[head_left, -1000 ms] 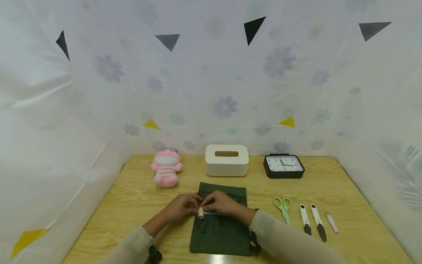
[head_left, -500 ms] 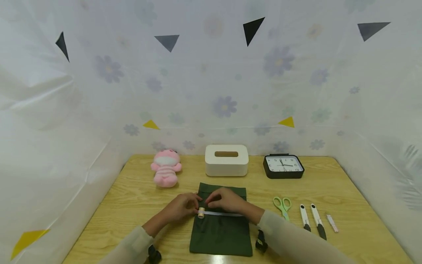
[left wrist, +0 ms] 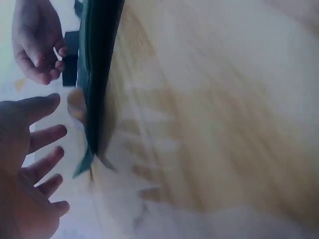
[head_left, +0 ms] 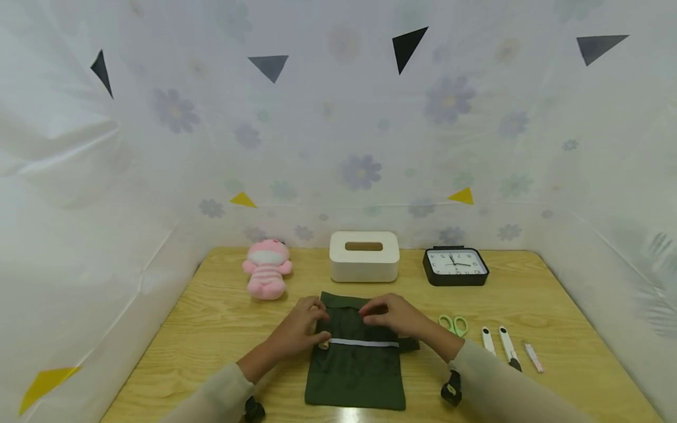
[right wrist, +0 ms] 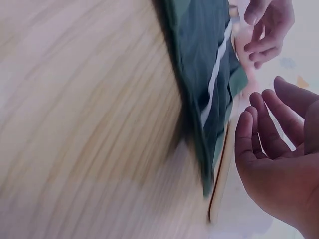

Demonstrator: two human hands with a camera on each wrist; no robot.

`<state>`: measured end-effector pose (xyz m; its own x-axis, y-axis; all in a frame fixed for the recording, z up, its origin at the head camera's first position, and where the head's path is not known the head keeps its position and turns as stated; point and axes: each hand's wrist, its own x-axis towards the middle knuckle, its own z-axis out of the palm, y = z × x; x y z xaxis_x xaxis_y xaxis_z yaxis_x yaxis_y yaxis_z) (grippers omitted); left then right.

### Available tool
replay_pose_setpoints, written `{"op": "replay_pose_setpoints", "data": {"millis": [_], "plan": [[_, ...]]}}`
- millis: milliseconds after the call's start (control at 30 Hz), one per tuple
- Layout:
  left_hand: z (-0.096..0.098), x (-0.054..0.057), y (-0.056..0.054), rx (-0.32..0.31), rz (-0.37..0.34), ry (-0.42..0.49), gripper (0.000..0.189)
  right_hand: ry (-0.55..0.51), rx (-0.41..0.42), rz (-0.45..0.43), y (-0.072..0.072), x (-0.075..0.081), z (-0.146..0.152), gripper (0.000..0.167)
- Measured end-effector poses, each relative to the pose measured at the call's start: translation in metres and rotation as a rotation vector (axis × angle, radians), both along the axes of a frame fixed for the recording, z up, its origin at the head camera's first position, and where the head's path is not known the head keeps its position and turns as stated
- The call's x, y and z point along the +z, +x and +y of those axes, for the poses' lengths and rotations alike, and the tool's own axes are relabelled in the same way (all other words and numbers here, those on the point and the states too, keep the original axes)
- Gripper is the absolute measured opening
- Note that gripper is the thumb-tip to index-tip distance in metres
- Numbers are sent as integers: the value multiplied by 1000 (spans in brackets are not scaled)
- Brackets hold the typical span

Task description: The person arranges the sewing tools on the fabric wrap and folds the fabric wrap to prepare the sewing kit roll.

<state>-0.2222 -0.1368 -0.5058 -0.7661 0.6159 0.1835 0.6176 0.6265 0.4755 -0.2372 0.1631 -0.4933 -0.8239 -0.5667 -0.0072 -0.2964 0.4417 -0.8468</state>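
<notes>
A dark green cloth bag (head_left: 357, 376) lies flat on the table, crossed by a thin white strip (head_left: 365, 342). At the strip's left end sits a small tan roll (head_left: 324, 345), partly hidden by my left thumb in the head view. My left hand (head_left: 297, 330) hovers at the bag's left edge; its fingers (left wrist: 47, 137) are spread and hold nothing in the left wrist view. Over the bag's upper right part is my right hand (head_left: 398, 316), its fingers (right wrist: 269, 127) loosely curved and gripping nothing. A dark green strap (head_left: 409, 344) sticks out at the bag's right side.
Green-handled scissors (head_left: 453, 325), two white-and-black handled tools (head_left: 506, 343) and a small pinkish item (head_left: 533, 358) lie to the right. Behind stand a pink plush toy (head_left: 267, 270), a white tissue box (head_left: 364, 264) and a black clock (head_left: 456, 266).
My right hand has let go of the strip near the roll and moved right, uncovering the strip. My left hand has shifted slightly right, its thumb now over part of the roll.
</notes>
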Motion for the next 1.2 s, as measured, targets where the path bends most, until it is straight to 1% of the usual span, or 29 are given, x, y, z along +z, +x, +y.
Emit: {"op": "replay_pose_setpoints", "data": {"millis": [100, 267, 433, 567, 700, 933, 1067, 1200], "plan": [[7, 4, 2, -12, 64, -34, 30, 11, -27, -3, 3, 3, 15, 32], [17, 3, 2, -76, 84, -110, 31, 38, -41, 21, 9, 5, 43, 36], [23, -1, 0, -105, 96, -134, 21, 63, -65, 40, 14, 4, 74, 35], [24, -5, -1, -95, 69, -157, 12, 80, -103, 30, 17, 4, 98, 35], [24, -7, -1, -94, 38, -153, 14, 98, -138, 27, 17, 2, 124, 37], [26, -11, -3, -95, 30, -153, 13, 140, -175, 69, 15, 1, 163, 42], [26, -12, -3, -91, 19, -133, 15, 174, -173, 74, 13, 1, 177, 43], [26, -14, -3, -78, 6, -121, 16, 189, -139, 68, 11, -2, 186, 44]]}}
